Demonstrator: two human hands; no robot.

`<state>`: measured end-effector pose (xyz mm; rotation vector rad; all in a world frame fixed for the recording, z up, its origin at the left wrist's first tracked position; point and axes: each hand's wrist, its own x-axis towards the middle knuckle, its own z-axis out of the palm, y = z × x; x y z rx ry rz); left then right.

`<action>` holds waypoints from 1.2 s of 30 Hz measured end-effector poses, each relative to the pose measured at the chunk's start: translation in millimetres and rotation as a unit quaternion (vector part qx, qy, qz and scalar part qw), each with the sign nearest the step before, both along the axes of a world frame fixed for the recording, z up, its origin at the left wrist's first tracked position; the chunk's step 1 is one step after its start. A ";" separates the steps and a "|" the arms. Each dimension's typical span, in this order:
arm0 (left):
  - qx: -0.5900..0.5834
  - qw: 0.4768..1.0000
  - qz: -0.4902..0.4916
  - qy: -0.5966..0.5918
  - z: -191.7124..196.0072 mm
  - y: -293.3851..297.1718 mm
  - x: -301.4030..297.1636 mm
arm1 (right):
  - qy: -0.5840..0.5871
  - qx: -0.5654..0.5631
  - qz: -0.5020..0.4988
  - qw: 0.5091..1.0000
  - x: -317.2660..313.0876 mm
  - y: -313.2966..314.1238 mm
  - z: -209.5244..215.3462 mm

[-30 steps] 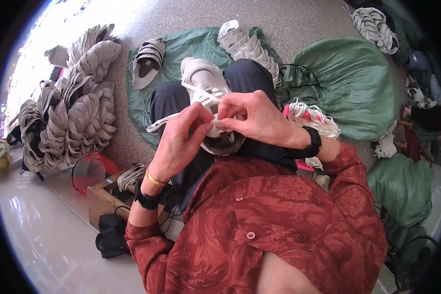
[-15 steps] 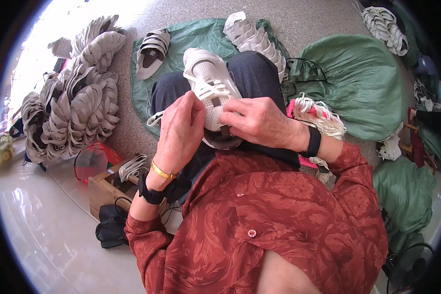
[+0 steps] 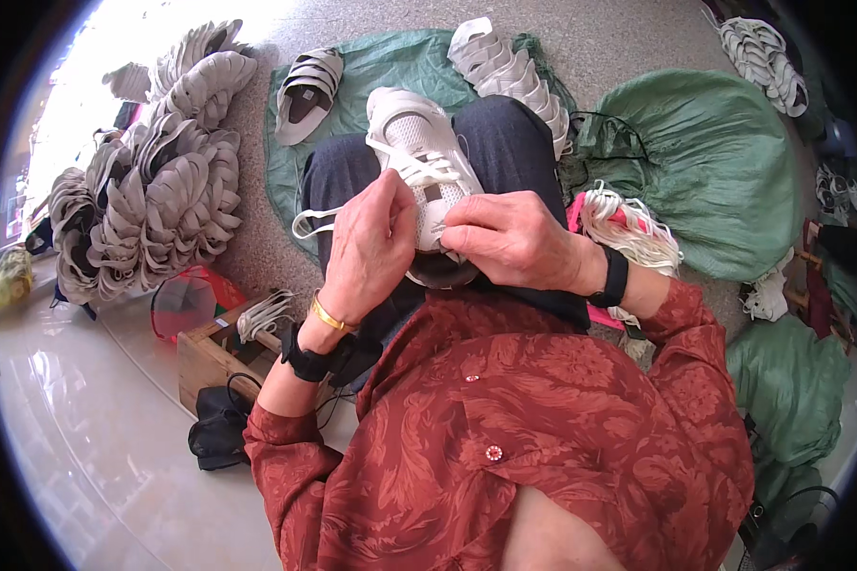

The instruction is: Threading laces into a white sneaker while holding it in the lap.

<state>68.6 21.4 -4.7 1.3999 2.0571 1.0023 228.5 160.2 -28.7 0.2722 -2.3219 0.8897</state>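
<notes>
Head view, looking down: a white mesh sneaker [image 3: 419, 152] lies toe-away on the person's lap, across dark trouser knees, just above picture centre. Its upper is a fine perforated knit with smooth white overlays, and a flat white lace [image 3: 402, 169] crosses the eyelets, one loose end curling out toward 9 o'clock. The left hand [image 3: 371, 243] presses on the shoe's near left side, its grip pinched together on the lace; the right hand [image 3: 509, 238] lies on the near right side at the collar, fingers curled tight against the shoe's tongue area, though whether they clamp lace or fabric I cannot tell. The left wrist bears a thin gold bangle [image 3: 327, 314] and a black band, the right a black strap. Below, a rust-red patterned shirt [image 3: 543, 428] fills the 6 o'clock part. At 3 o'clock of the shoe lies a bundle of white laces [image 3: 628, 224] on pink. Toward 10 o'clock a large heap of grey ribbed soles [image 3: 152, 190] is stacked in curved fans on the floor. At 11 o'clock an unlaced shoe upper [image 3: 305, 90] rests on a green woven sack [image 3: 390, 62]; at 2 o'clock bulges a full green bag [image 3: 724, 171].
</notes>
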 end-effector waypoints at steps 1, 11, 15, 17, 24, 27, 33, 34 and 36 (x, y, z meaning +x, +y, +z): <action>-0.008 0.998 0.013 -0.056 -5.1 -2.3 -2.2 | -0.003 -0.006 -0.002 1.000 0.1 0.2 0.1; 0.070 0.983 0.071 -0.155 -22.2 -1.4 8.5 | -0.035 -0.023 -0.049 0.998 3.7 -4.6 -5.1; 0.068 0.979 0.075 -0.177 -26.0 -1.6 8.2 | -0.094 0.017 -0.064 0.993 4.1 -3.7 1.6; 0.073 0.973 0.081 -0.205 -28.9 -1.2 8.1 | -0.111 0.019 -0.082 0.990 3.2 -6.2 4.4; 0.092 0.964 0.083 -0.233 -39.1 6.8 11.0 | -0.121 -0.003 -0.163 0.979 -5.3 -1.6 -6.0; 0.101 0.964 0.079 -0.231 -36.8 10.8 10.1 | -0.121 -0.049 -0.172 0.976 -8.3 -3.6 -10.0; 0.078 0.968 0.058 -0.231 -34.3 5.8 3.3 | -0.142 -0.164 -0.177 0.960 -5.9 -3.0 -11.9; 0.077 0.973 0.059 -0.209 -32.9 5.8 3.7 | -0.146 -0.163 -0.176 0.960 -5.5 -3.9 -9.6; 0.072 0.981 0.070 -0.166 -28.1 7.1 6.0 | -0.150 -0.160 -0.174 0.960 -4.9 -4.7 -5.4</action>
